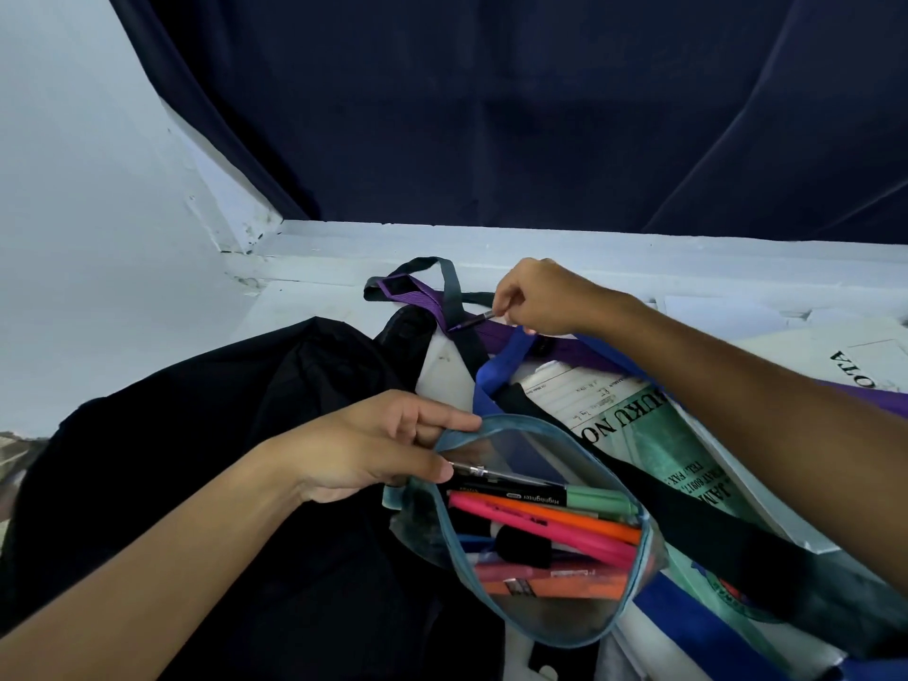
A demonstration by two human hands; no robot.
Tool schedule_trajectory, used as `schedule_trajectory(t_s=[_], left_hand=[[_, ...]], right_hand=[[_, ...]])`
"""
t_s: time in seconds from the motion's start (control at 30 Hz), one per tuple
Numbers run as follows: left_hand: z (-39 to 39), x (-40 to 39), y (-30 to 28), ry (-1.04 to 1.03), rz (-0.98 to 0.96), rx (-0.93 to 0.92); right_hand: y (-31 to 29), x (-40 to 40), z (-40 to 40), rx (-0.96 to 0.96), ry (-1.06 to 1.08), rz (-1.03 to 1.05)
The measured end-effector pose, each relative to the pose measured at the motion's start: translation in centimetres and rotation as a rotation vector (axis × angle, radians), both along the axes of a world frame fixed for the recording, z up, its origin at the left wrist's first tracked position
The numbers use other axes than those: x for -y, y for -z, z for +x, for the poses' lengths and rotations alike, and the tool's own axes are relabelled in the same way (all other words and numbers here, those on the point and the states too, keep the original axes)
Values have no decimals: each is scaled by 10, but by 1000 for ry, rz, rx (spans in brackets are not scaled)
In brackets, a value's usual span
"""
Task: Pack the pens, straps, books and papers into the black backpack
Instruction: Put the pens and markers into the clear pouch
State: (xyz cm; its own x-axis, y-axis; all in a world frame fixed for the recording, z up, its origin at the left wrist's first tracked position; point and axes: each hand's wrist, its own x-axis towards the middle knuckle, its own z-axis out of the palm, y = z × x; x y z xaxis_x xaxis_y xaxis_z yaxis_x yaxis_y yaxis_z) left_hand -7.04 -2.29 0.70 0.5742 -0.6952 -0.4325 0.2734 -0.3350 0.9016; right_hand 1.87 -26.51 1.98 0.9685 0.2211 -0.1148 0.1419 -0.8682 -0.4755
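While the left hand [373, 444] grips the open clear pen pouch [535, 533] beside the black backpack [206, 484], the right hand [543, 299] pinches a pen [474, 320] over the purple strap [417, 299]

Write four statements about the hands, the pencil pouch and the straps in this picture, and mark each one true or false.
1. The left hand holds the open clear pouch by its rim. True.
2. The right hand pinches a dark pen above the purple strap. True.
3. The pouch is empty. False: it holds highlighters and markers, among them a green highlighter.
4. The green-covered book lies inside the black backpack. False: it lies outside, to the right, under the straps.
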Motion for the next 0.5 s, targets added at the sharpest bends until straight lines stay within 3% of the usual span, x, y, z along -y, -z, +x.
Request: schedule_trajectory(t_s=[0.13,0.3,0.43,0.5], left_hand=[[0,-1,0,-18,-8,4],[-1,0,2,-36,-3,15],[0,0,3,-45,-5,16],[1,0,4,-52,0,22]], right_hand=[[52,-5,39,-13,-46,-205],[69,-13,46,85,-95,-425],[70,-12,42,96,-105,-442],[62,-12,35,153,-14,-330]])
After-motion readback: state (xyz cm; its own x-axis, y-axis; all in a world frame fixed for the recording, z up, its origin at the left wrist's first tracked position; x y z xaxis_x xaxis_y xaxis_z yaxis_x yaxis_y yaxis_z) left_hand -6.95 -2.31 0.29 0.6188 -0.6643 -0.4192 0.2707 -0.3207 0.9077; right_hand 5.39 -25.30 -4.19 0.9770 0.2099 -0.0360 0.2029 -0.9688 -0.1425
